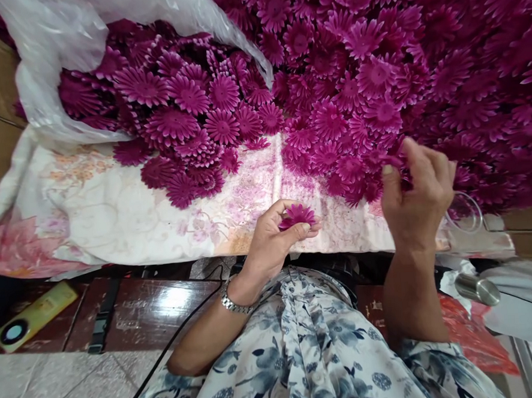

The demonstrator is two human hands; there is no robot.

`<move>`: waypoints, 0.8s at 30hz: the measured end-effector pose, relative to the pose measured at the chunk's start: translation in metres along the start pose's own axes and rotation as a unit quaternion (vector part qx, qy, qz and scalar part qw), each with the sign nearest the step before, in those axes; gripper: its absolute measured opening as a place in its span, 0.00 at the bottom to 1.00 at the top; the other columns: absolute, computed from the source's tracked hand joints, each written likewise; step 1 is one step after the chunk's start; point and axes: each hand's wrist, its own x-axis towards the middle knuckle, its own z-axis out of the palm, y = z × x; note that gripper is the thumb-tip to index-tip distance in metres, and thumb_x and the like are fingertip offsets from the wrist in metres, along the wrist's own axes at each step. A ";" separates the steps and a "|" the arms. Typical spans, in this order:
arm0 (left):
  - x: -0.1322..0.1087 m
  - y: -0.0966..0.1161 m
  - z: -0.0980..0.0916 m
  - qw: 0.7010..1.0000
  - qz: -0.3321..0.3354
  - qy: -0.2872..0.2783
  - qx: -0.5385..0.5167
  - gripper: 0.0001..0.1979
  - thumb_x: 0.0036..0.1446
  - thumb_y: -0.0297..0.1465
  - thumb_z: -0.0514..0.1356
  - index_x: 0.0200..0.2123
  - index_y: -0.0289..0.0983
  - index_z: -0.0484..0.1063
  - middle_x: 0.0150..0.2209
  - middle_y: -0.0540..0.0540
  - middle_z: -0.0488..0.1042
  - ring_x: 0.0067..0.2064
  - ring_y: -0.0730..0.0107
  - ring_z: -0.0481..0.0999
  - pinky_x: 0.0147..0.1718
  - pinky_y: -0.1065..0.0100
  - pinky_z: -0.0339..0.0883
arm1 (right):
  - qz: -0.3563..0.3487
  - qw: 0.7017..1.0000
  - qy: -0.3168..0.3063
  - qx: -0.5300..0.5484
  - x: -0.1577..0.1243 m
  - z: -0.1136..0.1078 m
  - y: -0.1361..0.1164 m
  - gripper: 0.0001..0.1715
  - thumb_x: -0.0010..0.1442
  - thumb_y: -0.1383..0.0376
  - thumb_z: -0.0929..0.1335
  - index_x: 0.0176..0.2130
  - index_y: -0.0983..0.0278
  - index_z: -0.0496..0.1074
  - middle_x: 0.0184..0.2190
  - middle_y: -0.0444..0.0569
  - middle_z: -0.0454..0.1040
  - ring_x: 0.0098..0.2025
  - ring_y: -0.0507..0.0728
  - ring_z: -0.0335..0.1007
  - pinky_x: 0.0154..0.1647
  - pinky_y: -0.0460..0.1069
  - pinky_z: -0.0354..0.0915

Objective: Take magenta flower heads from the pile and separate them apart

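My left hand (pixel 277 234) is closed on a magenta artificial flower (pixel 298 216), pinched between thumb and fingers, petals up, over the front of the cloth. A steel-banded watch (pixel 235 300) is on that wrist. My right hand (pixel 418 189) is raised at the front edge of a large heap of magenta flowers (pixel 333 123). Its thumb and fingers close on a magenta flower piece (pixel 394 160), which is partly hidden by the fingers. Left of that heap, a smaller pile of flat flower heads (pixel 175 123) spills from a clear plastic bag (pixel 56 86).
A floral cloth (pixel 114 214) covers the table. On the dark bench at lower left lie a yellow phone (pixel 39 318) and a black strap buckle (pixel 100 329). A clear ring (pixel 467 213), a metal cylinder (pixel 479 289) and a red plastic bag (pixel 475 336) are at right.
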 end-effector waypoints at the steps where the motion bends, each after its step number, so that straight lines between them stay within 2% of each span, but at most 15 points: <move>1: 0.000 0.001 0.001 1.000 -0.004 0.000 -0.015 0.12 0.44 0.27 0.66 0.32 0.34 0.68 0.29 0.47 0.78 0.32 0.69 0.78 0.37 0.64 0.73 | -0.027 0.999 -0.016 0.044 -0.004 0.000 -0.009 0.20 0.57 0.65 0.68 0.50 0.62 0.70 0.41 0.54 0.73 0.43 0.61 0.67 0.42 0.57 0.63; 4: 0.002 0.002 0.004 0.999 0.012 0.016 -0.038 0.08 0.43 0.24 0.63 0.30 0.34 0.69 0.28 0.51 0.75 0.28 0.77 0.74 0.32 0.72 0.70 | -0.121 0.969 -0.109 0.188 -0.016 0.005 -0.041 0.14 0.56 0.66 0.69 0.45 0.61 0.71 0.34 0.49 0.73 0.37 0.56 0.67 0.36 0.51 0.64; 7: 0.004 0.002 0.003 0.999 0.009 0.015 -0.035 0.07 0.41 0.22 0.61 0.28 0.34 0.69 0.25 0.54 0.69 0.25 0.83 0.67 0.24 0.80 0.62 | -0.149 0.938 -0.183 0.254 -0.025 0.014 -0.060 0.08 0.58 0.66 0.68 0.41 0.63 0.71 0.31 0.49 0.72 0.33 0.54 0.66 0.36 0.51 0.64; 11: 0.003 0.003 -0.002 0.998 -0.032 -0.023 -0.045 0.15 0.42 0.24 0.64 0.37 0.36 0.70 0.26 0.55 0.69 0.24 0.82 0.66 0.25 0.78 0.63 | -0.095 0.931 -0.208 0.283 -0.030 0.019 -0.057 0.05 0.58 0.66 0.67 0.38 0.64 0.71 0.30 0.49 0.71 0.34 0.54 0.66 0.36 0.51 0.64; 14: 0.002 0.002 -0.005 1.000 -0.003 -0.029 -0.012 0.25 0.44 0.26 0.66 0.48 0.41 0.67 0.40 0.51 0.73 0.30 0.80 0.71 0.31 0.75 0.67 | -0.029 0.924 -0.224 0.310 -0.032 0.015 -0.053 0.12 0.58 0.64 0.68 0.43 0.63 0.71 0.35 0.50 0.71 0.38 0.56 0.67 0.39 0.52 0.65; 16: 0.003 0.000 -0.005 0.998 0.037 -0.034 0.038 0.30 0.46 0.28 0.66 0.54 0.45 0.63 0.52 0.48 0.69 0.37 0.75 0.74 0.36 0.73 0.68 | 0.005 0.915 -0.237 0.326 -0.031 0.013 -0.052 0.19 0.57 0.61 0.68 0.49 0.64 0.69 0.41 0.53 0.70 0.44 0.58 0.66 0.44 0.54 0.65; 18: 0.004 -0.003 -0.005 0.992 0.064 -0.049 0.094 0.36 0.49 0.30 0.65 0.60 0.48 0.57 0.56 0.45 0.67 0.42 0.71 0.75 0.40 0.71 0.69 | 0.021 0.910 -0.244 0.335 -0.030 0.012 -0.053 0.21 0.57 0.60 0.68 0.49 0.65 0.69 0.44 0.55 0.68 0.48 0.59 0.65 0.48 0.56 0.63; 21: 0.005 -0.005 -0.004 0.985 0.077 -0.059 0.140 0.41 0.50 0.30 0.65 0.64 0.48 0.48 0.48 0.45 0.74 0.37 0.71 0.75 0.38 0.70 0.69 | 0.029 0.902 -0.246 0.353 -0.029 0.012 -0.053 0.08 0.57 0.62 0.68 0.37 0.63 0.72 0.40 0.51 0.70 0.45 0.57 0.67 0.48 0.55 0.63; 23: 0.006 -0.005 -0.004 0.987 0.074 -0.056 0.132 0.42 0.48 0.29 0.66 0.64 0.45 0.50 0.40 0.47 0.77 0.33 0.73 0.75 0.33 0.73 0.69 | 0.045 0.903 -0.224 0.364 -0.031 0.013 -0.051 0.03 0.57 0.65 0.68 0.32 0.62 0.70 0.35 0.47 0.71 0.40 0.55 0.68 0.43 0.52 0.64; 24: 0.006 -0.004 -0.004 0.989 0.069 -0.057 0.118 0.40 0.47 0.29 0.67 0.62 0.43 0.54 0.36 0.48 0.77 0.32 0.73 0.75 0.32 0.74 0.68 | 0.057 0.906 -0.210 0.363 -0.031 0.013 -0.050 0.02 0.57 0.66 0.68 0.32 0.62 0.69 0.33 0.46 0.70 0.38 0.54 0.67 0.41 0.51 0.64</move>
